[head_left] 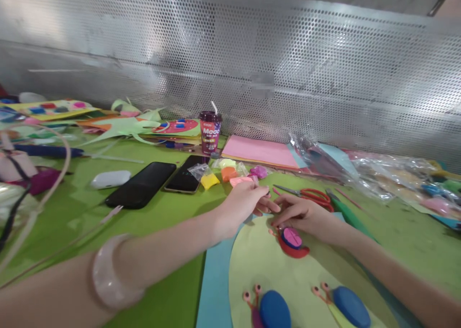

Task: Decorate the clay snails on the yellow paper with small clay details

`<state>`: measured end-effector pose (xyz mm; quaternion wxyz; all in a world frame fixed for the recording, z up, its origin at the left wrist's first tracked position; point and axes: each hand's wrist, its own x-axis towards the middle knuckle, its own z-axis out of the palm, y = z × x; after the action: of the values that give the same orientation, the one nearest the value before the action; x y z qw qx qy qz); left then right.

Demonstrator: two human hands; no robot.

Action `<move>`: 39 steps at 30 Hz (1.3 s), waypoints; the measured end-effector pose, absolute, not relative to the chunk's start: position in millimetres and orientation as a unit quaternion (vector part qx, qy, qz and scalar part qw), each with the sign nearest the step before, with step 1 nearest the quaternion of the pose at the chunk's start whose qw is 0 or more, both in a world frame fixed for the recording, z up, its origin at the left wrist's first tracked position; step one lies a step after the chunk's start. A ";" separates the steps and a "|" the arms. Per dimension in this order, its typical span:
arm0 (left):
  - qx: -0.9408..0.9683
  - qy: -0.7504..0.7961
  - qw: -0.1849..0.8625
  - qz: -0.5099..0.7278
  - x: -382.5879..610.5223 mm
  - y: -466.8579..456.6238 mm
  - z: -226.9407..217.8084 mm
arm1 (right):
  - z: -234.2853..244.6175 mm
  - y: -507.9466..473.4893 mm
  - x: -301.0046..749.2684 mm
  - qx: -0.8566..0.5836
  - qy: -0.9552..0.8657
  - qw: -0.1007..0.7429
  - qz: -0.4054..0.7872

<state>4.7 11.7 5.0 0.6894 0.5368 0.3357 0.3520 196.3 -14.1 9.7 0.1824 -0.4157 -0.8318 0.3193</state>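
Both hands meet over the top of a pale yellow-green paper oval [252, 265] on a light blue sheet [215, 285]. My left hand [248, 202] has its fingers bent together; a small dark spot shows at its fingertips, too small to name. My right hand [306, 216] is curled, fingertips at the eye stalks of a red clay snail [293, 252] with a pink-topped shell [291, 237]. What its fingers hold, if anything, is hidden. Lower on the oval are two snails with blue shells, a purple-bodied one [274, 309] and a yellow-green one [351, 306].
Bagged clay lumps [228, 174], red-handled scissors [317, 198] and a green tool [347, 215] lie beyond the hands. Two phones [142, 185] and a white case [111, 179] are left. A drink cup [210, 133] stands before a perforated metal panel [252, 44]. Plastic bags [392, 172] lie right.
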 end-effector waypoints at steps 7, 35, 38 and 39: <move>0.538 0.334 0.690 0.351 4.4 10.9 5.5 | 12.3 -14.9 195.4 -0.422 -0.836 0.174 0.304; 0.549 0.332 0.688 0.340 3.2 12.0 0.3 | 20.5 -27.0 193.5 -0.456 -0.797 0.215 0.332; 0.559 0.330 0.683 0.335 3.4 11.0 0.7 | 21.0 -28.1 193.2 -0.452 -0.805 0.217 0.317; 0.565 0.329 0.679 0.335 3.5 10.4 1.3 | 21.2 -28.5 192.9 -0.450 -0.807 0.219 0.312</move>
<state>3.5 10.4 1.3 0.6787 0.5647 0.3295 0.3345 192.9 -28.5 21.2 0.2193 -0.4500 -0.8075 0.3120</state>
